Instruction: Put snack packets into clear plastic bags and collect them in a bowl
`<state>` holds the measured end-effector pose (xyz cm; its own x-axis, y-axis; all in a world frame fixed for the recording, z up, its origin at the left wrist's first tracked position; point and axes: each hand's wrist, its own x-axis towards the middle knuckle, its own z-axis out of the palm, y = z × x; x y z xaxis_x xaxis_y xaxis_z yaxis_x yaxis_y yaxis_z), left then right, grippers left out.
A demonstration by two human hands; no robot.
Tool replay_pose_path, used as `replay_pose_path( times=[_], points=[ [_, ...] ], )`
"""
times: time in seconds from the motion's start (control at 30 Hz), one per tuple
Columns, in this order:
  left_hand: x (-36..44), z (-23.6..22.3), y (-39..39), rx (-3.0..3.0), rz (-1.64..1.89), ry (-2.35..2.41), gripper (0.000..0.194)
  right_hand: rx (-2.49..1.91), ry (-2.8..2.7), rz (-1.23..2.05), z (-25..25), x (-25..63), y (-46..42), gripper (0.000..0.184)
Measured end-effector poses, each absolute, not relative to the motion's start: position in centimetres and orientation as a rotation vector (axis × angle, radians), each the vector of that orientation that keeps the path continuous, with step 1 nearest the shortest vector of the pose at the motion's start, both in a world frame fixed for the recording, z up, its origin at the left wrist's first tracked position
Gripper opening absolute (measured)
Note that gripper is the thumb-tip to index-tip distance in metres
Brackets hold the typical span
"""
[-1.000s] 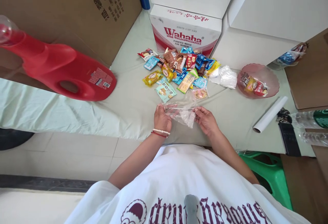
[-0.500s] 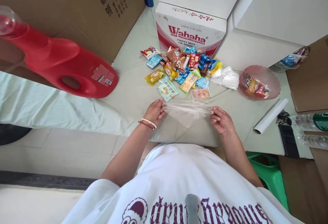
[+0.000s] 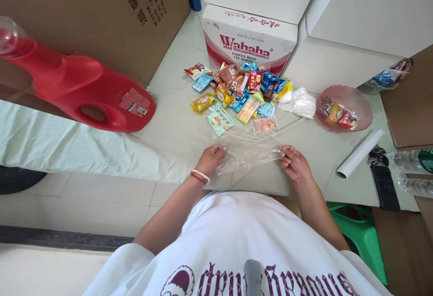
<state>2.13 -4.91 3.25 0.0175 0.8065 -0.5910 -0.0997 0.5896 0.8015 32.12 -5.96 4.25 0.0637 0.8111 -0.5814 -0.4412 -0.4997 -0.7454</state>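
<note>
Bag: Just below the middle of the frame, a thin clear plastic bag (image 3: 252, 158) lay spread between my two hands over the pale green tablecloth (image 3: 169, 138).
Left hand: My left hand (image 3: 212, 158), with beaded bracelets at the wrist, was closed in a pinch on the bag's left edge.
Right hand: My right hand (image 3: 295, 163) had its fingers curled on the bag's right edge, pinching the film.
Handling: I judged the bag very light, limp and slippery, with no stiffness of its own; it would sag or cling unless held taut by two opposite edges.
Where to hold: I judged the side edges near the mouth the best places, pinched between thumb and fingertips, since the film could tear or slide if grabbed in the middle.
Nearby, upper middle: A heap of small colourful snack packets (image 3: 237, 93) lay beyond the bag, in front of a red-and-white Wahaha carton (image 3: 248, 43).
Nearby, right: A pink translucent bowl (image 3: 355, 99) held a few packets, and a white paper roll (image 3: 360, 153) lay below it.
Nearby, left: A big red plastic jug (image 3: 77, 93) lay on its side.
</note>
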Motion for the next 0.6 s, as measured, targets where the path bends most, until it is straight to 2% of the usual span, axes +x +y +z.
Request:
replay_pose_path(
  times=[0.13,0.27,0.37,0.43,0.5,0.6],
  points=[
    [-1.1,3.3,-7.6,0.974,0.564,1.615,0.037,-1.568,-0.691,1.517,3.8,34.0,-7.2,0.038],
    [-2.2,5.1,-9.6,1.729,0.731,2.054,0.048,-1.655,-0.864,1.419,2.7,34.2,-8.8,0.036],
    [-0.6,6.5,-9.2,2.326,0.842,1.785,0.035,-1.691,-0.971,1.371,2.3,33.7,-9.2,0.035],
    [1.1,6.4,-7.9,2.534,0.705,1.422,0.033,-1.743,-1.138,1.29,2.5,33.5,-9.1,0.035],
    [2.7,5.3,-6.6,2.58,0.496,1.303,0.036,-1.811,-1.36,1.14,3.0,33.8,-9.1,0.034],
    [3.5,2.6,-5.6,2.551,0.231,1.397,0.05,-1.921,-1.563,0.929,3.2,35.5,-9.7,0.035]
  ],
)
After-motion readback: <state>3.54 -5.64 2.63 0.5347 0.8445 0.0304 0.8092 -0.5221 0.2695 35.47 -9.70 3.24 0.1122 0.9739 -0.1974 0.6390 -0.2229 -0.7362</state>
